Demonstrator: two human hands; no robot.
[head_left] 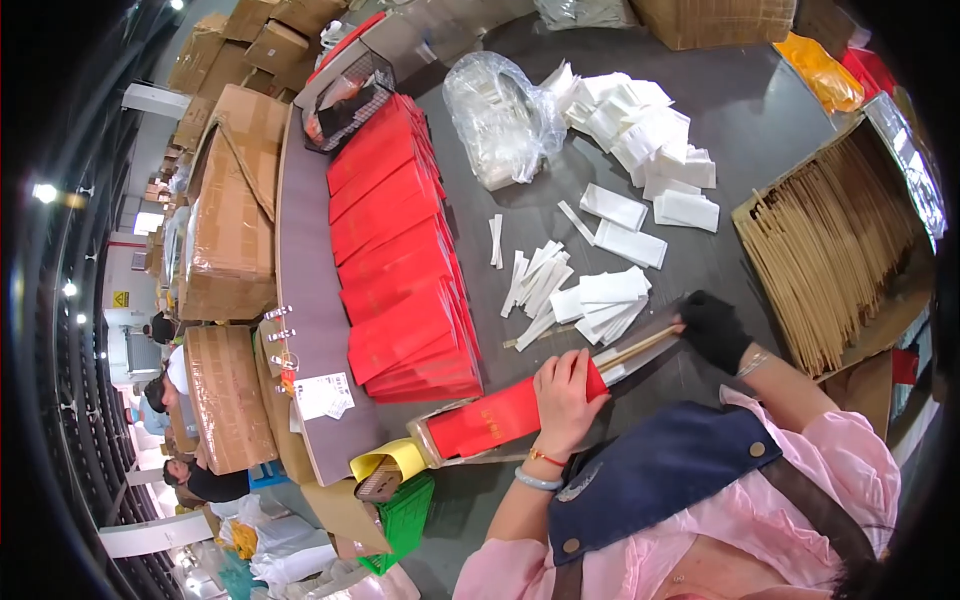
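My left hand [567,402] lies over the mouth end of a red paper sleeve [485,420], its fingers across the top and the thumb at the right edge. From that mouth stick out wooden chopsticks [645,347] and a white strip. The far ends of the chopsticks are pinched in my right hand [716,332], which wears a black fingerless glove. Just beyond my hands lie a fanned pile of white paper packets [612,300] and several narrow white strips [540,278]. Stacks of red paper sleeves [400,250] stand to the left.
An open carton of wooden chopsticks [830,250] stands at the right. Farther back are a clear plastic bag [500,120] and more white packets [640,130]. A black wire basket [350,100], a yellow holder [390,460] and large cartons [235,205] line the left. Other people [205,480] are beyond.
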